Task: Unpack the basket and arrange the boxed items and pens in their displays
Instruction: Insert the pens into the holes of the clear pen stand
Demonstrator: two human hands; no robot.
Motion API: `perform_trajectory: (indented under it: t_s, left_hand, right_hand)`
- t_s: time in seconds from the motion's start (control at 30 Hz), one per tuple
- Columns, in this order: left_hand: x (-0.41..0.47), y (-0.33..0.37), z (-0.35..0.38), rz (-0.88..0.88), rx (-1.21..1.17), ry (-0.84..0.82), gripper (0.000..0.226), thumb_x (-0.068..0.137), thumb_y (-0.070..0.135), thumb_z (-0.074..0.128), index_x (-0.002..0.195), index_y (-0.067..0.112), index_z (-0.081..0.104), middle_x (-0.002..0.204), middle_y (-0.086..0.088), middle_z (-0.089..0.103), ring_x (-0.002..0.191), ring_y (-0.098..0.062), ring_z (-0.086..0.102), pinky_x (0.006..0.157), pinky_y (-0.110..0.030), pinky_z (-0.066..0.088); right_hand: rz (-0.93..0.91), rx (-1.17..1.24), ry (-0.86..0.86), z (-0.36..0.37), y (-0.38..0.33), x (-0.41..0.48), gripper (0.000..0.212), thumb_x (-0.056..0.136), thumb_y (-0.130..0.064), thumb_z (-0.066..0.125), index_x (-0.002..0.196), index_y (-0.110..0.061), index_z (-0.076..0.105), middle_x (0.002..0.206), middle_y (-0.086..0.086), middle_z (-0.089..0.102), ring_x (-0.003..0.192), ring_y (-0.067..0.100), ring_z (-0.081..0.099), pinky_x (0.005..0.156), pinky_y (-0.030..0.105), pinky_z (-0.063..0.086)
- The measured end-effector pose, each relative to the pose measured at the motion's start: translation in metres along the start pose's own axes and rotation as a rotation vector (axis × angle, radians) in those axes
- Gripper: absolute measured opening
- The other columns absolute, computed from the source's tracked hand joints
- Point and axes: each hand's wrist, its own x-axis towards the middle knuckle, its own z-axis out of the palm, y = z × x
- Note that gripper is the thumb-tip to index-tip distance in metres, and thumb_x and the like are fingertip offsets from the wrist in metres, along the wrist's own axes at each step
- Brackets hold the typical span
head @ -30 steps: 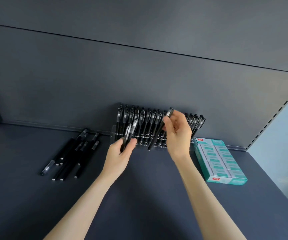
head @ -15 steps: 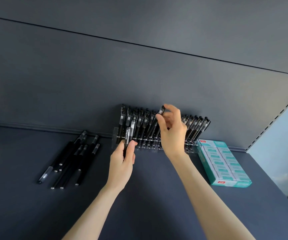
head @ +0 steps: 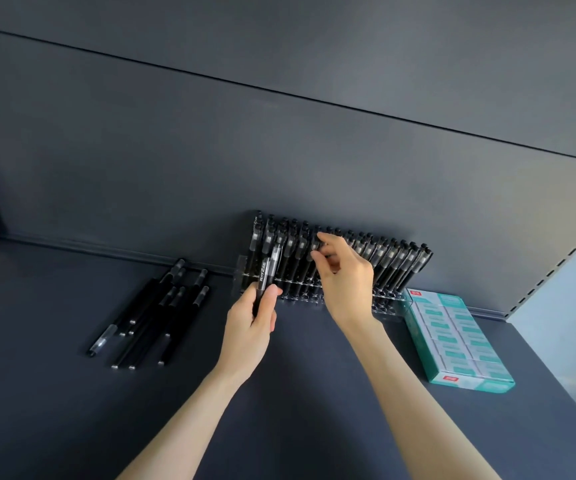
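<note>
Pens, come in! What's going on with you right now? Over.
Left grip holds spare pens at the rack. Right grip pinches a racked pen by its top. Loose pens lie on the shelf; nothing blocking.

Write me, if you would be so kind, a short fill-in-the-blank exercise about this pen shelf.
1. The teal box lies on the shelf to the ____ of the pen rack.
2. The right hand pinches the top of a ____ standing in the rack.
3. The held pens in the left hand are ____ in colour.
4. The loose pens lie flat, touched by ____ hand.

Missing words: right; pen; black; neither.
</note>
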Motion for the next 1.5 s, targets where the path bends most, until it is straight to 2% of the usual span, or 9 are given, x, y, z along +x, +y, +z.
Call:
perform_trajectory:
  t_s: [0.13,0.27,0.37,0.53,0.73,0.9,1.07,1.27,1.5]
  left_hand:
    - [-0.001,0.001,0.0,-0.022,-0.008,-0.048,0.034,0.097,0.036,0.048,0.09,0.004,0.057,0.05,0.009,0.038,0.045,-0.009,0.03,0.043,-0.016,0.028]
    - [-0.006,0.005,0.004,-0.06,-0.099,-0.21,0.023,0.096,0.036,0.051,0.088,0.018,0.065,0.051,0.006,0.04,0.043,-0.007,0.031,0.04,-0.016,0.026]
    - [-0.011,0.009,0.007,-0.101,-0.159,-0.343,0.019,0.096,0.034,0.052,0.091,0.028,0.069,0.053,0.005,0.04,0.042,-0.007,0.029,0.039,-0.017,0.024]
    - [-0.014,0.01,0.008,-0.15,-0.236,-0.407,0.02,0.096,0.033,0.051,0.096,0.025,0.069,0.062,0.0,0.049,0.043,-0.008,0.028,0.039,-0.019,0.021]
    - [-0.015,0.008,0.008,-0.165,-0.237,-0.429,0.019,0.097,0.031,0.052,0.096,0.021,0.067,0.064,-0.002,0.055,0.042,-0.009,0.029,0.039,-0.019,0.021]
    - [-0.012,0.007,0.007,-0.189,-0.171,-0.289,0.024,0.096,0.038,0.05,0.094,0.02,0.067,0.072,0.001,0.062,0.045,-0.01,0.036,0.038,-0.019,0.022]
    - [-0.006,0.007,0.002,-0.187,-0.202,-0.153,0.027,0.099,0.035,0.044,0.097,0.016,0.063,0.067,0.004,0.055,0.044,-0.007,0.032,0.037,-0.018,0.021]
    - [-0.008,0.008,0.001,-0.162,-0.139,-0.158,0.027,0.099,0.038,0.043,0.092,0.019,0.061,0.056,0.001,0.043,0.04,-0.009,0.027,0.037,-0.018,0.021]
    - [-0.006,0.008,0.002,-0.205,-0.169,-0.172,0.026,0.099,0.032,0.044,0.1,0.009,0.054,0.058,0.002,0.041,0.041,-0.007,0.027,0.037,-0.017,0.022]
  right_hand:
    - [0.007,-0.019,0.047,-0.006,-0.004,-0.008,0.026,0.086,-0.013,0.067,0.111,-0.013,0.065,0.082,-0.005,0.059,0.062,0.011,0.055,0.063,0.03,0.052]
    - [0.227,0.341,-0.086,-0.02,-0.011,-0.021,0.015,0.086,-0.025,0.067,0.1,-0.025,0.063,0.075,-0.01,0.065,0.069,0.002,0.059,0.065,0.012,0.045]
    - [0.308,0.502,-0.263,-0.029,-0.015,-0.027,0.023,0.08,-0.022,0.073,0.101,-0.024,0.063,0.077,-0.007,0.07,0.069,0.007,0.065,0.067,0.019,0.051]
    - [0.383,0.693,-0.176,-0.039,-0.012,-0.03,0.024,0.087,-0.005,0.063,0.108,-0.017,0.061,0.081,-0.004,0.073,0.075,0.008,0.067,0.069,0.018,0.051]
    - [0.387,0.75,-0.241,-0.046,-0.009,-0.033,0.03,0.09,-0.001,0.056,0.111,-0.022,0.059,0.087,0.001,0.074,0.077,0.015,0.068,0.072,0.024,0.054]
    - [0.347,0.67,-0.081,-0.048,-0.009,-0.021,0.028,0.083,-0.002,0.067,0.1,-0.024,0.059,0.073,0.0,0.07,0.065,0.016,0.068,0.066,0.023,0.053]
    - [0.235,0.438,0.17,-0.046,-0.006,0.002,0.041,0.085,-0.01,0.066,0.101,-0.046,0.054,0.072,-0.012,0.065,0.068,0.015,0.068,0.068,0.018,0.05]
    - [0.12,0.281,0.174,-0.035,0.0,0.012,0.032,0.088,-0.013,0.063,0.107,-0.037,0.054,0.076,-0.01,0.063,0.068,0.013,0.065,0.066,0.008,0.043]
    - [0.091,0.106,0.067,-0.024,0.005,0.011,0.031,0.087,-0.014,0.065,0.117,-0.02,0.059,0.075,-0.017,0.059,0.07,0.0,0.058,0.072,0.014,0.047]
